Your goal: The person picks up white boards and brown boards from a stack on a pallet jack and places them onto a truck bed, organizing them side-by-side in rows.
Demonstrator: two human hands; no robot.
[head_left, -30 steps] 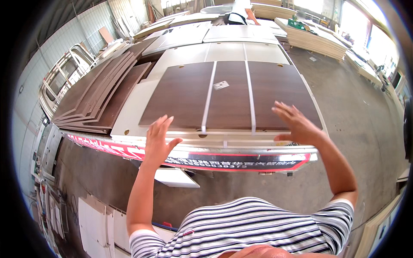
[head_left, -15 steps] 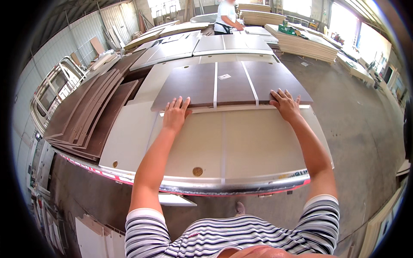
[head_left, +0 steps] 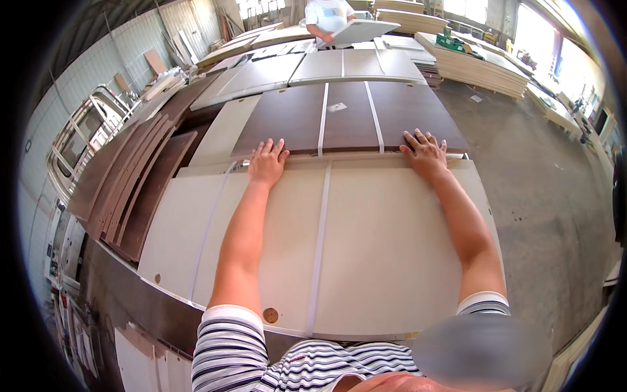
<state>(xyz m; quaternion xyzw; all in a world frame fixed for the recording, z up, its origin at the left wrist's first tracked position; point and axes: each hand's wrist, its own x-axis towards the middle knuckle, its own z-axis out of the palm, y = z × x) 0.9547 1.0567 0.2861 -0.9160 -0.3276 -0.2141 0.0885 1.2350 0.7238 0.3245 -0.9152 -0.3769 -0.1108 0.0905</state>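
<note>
A dark brown panel bundle (head_left: 349,117), bound with two white straps and bearing a small white label, lies across pale cream panels. On its near left edge rests my left hand (head_left: 267,162), fingers spread over the top. My right hand (head_left: 424,153) lies the same way on the near right edge, its fingers apart. Both arms are stretched out over a cream panel (head_left: 372,242) that has white straps and a round hole near its front edge. Neither hand is wrapped round anything.
Brown panels (head_left: 130,176) are stacked at the left. Beyond lie more strapped grey-white panels (head_left: 356,65), where another person (head_left: 326,19) holds a pale board (head_left: 362,31). A tall board stack (head_left: 470,62) stands at the far right, beside the concrete floor (head_left: 529,189).
The brown bundle has shifted slightly away from me, with my hands on its near edge. My body has come closer to the cream panels. The other person has lifted a pale board.
</note>
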